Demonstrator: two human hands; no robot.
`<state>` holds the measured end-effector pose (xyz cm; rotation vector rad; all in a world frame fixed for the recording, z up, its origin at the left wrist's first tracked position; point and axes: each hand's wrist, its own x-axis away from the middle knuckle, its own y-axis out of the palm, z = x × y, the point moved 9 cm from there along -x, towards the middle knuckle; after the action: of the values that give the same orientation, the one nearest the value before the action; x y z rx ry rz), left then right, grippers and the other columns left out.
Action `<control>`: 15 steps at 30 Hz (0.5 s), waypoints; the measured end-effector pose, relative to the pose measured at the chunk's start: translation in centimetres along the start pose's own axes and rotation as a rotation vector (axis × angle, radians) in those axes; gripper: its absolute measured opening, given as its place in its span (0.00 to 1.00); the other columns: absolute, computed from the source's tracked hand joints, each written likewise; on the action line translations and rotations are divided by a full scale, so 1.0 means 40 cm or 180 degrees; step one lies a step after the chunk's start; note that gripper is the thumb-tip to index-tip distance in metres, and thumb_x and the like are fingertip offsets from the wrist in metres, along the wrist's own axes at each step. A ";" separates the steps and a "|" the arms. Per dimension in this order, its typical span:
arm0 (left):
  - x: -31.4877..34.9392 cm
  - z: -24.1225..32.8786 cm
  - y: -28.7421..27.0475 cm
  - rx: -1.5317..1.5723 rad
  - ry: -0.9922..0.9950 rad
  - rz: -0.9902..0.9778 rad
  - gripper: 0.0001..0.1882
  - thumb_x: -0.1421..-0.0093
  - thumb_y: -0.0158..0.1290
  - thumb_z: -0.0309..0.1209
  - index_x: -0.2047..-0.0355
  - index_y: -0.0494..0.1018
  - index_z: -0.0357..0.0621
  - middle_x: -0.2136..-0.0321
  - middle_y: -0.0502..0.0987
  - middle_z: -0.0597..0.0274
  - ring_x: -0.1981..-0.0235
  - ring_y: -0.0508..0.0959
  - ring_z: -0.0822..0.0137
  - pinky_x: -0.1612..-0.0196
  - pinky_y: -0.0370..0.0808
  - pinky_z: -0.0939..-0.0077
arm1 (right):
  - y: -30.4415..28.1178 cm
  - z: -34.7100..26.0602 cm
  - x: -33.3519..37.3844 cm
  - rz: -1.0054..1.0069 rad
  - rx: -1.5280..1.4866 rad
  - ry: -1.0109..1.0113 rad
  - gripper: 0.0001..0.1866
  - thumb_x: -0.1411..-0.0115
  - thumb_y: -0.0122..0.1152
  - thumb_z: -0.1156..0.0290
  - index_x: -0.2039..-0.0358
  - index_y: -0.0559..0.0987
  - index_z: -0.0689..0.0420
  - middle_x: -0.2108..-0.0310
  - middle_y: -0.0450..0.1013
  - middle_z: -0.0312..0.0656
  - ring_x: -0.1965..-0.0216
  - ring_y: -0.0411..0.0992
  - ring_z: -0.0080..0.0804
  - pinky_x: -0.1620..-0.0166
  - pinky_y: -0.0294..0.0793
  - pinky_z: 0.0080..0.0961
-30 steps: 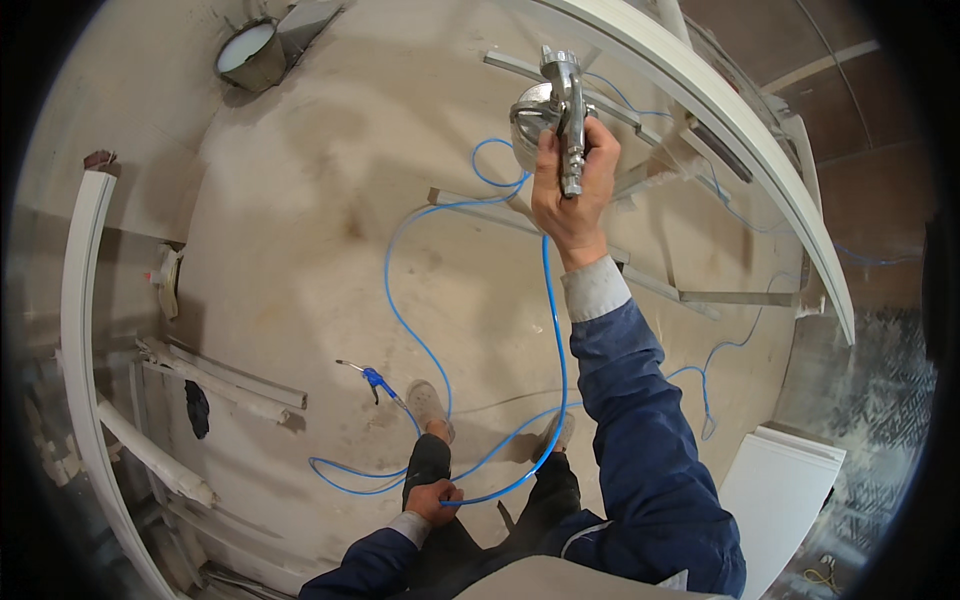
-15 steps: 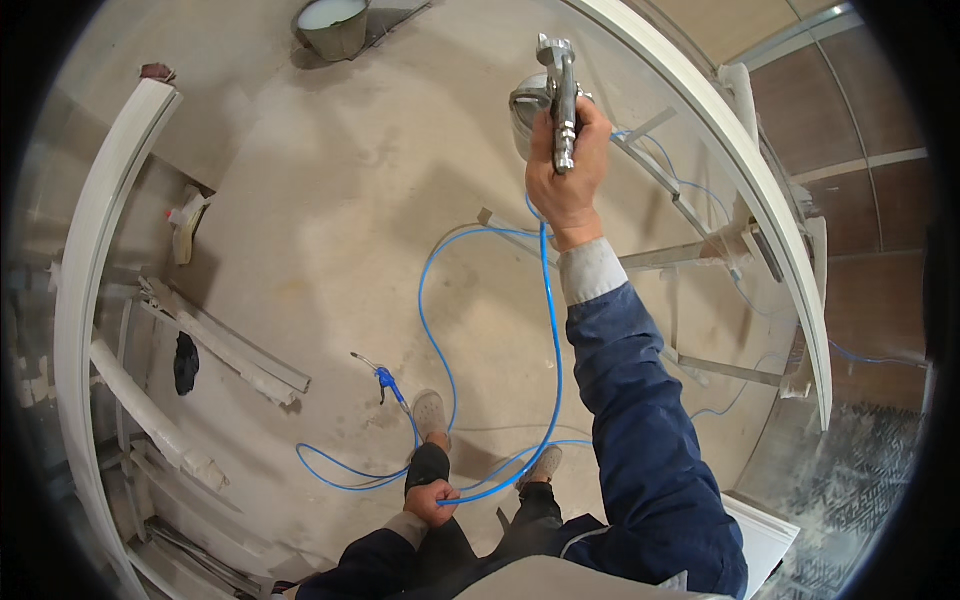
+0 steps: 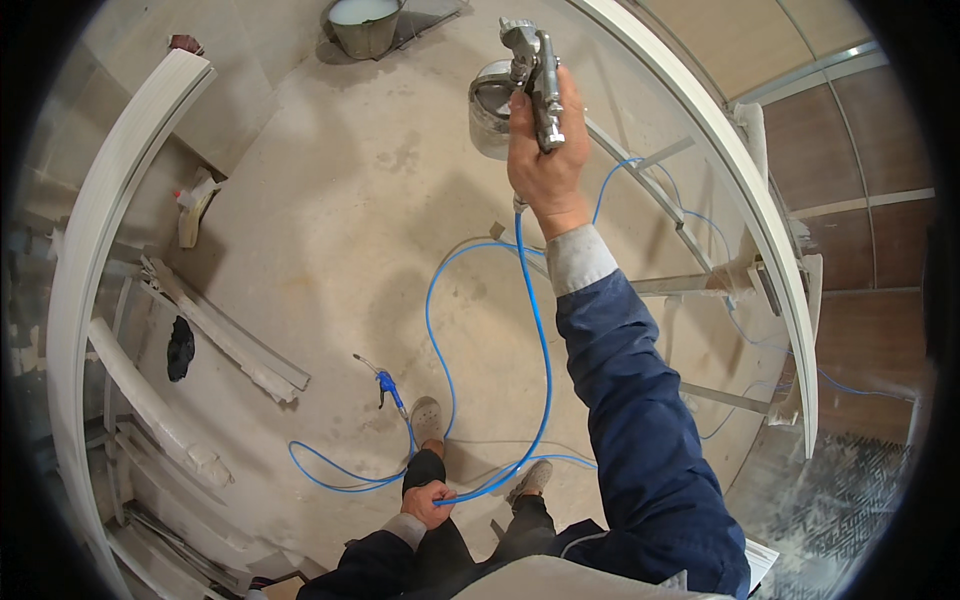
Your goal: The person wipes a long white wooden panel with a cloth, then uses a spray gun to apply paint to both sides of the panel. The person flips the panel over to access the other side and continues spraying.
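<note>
A metal spray gun is in my right hand, stretched far out in front of me with the fingers wrapped round its grip. The gun's silver cup sits on its left side. From the base of the gun a blue air hose curves down toward my body. My left hand is closed around that hose, low by my left thigh. On the floor near my left foot lies a blue air blow gun with a thin metal nozzle, joined to a looped blue hose.
Long white panels stand on the left, and another white strip arcs along the right on a metal frame. A bucket of whitish liquid stands at the far end. Wrapped lengths and a black cloth lie left.
My right hand has moved a little left and farther out with the spray gun, which has tilted. My left hand stays on the hose. The whole view has shifted slightly.
</note>
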<state>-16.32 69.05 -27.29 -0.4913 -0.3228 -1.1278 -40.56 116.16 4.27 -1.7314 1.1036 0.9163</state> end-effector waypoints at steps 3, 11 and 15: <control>-0.005 -0.006 -0.001 -0.0043 -0.0189 -0.0134 0.12 0.42 0.65 0.37 0.74 0.76 0.44 0.80 0.81 0.53 0.77 0.83 0.57 0.71 0.78 0.65 | 0.028 0.008 -0.008 0.0056 0.0194 -0.0089 0.28 0.36 0.60 0.79 0.36 0.66 0.68 0.59 0.73 0.51 0.60 0.74 0.45 0.56 0.75 0.35; -0.013 -0.004 -0.015 -0.0031 -0.0290 -0.0077 0.12 0.42 0.64 0.39 0.73 0.77 0.45 0.79 0.82 0.52 0.75 0.85 0.55 0.70 0.79 0.64 | 0.013 0.075 -0.010 0.0001 0.0673 -0.0073 0.31 0.38 0.57 0.83 0.35 0.62 0.68 0.55 0.73 0.54 0.59 0.73 0.47 0.53 0.74 0.40; -0.018 -0.009 0.002 -0.0047 -0.0237 -0.0148 0.12 0.42 0.65 0.39 0.73 0.77 0.45 0.79 0.81 0.52 0.76 0.85 0.56 0.71 0.79 0.64 | -0.032 0.073 0.005 0.0094 0.0898 -0.0188 0.32 0.39 0.57 0.84 0.34 0.61 0.67 0.54 0.72 0.55 0.57 0.72 0.50 0.52 0.73 0.41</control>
<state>-16.55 69.43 -27.96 -0.5421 -0.3927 -1.1594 -39.66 119.10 3.39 -1.4526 1.1619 0.7828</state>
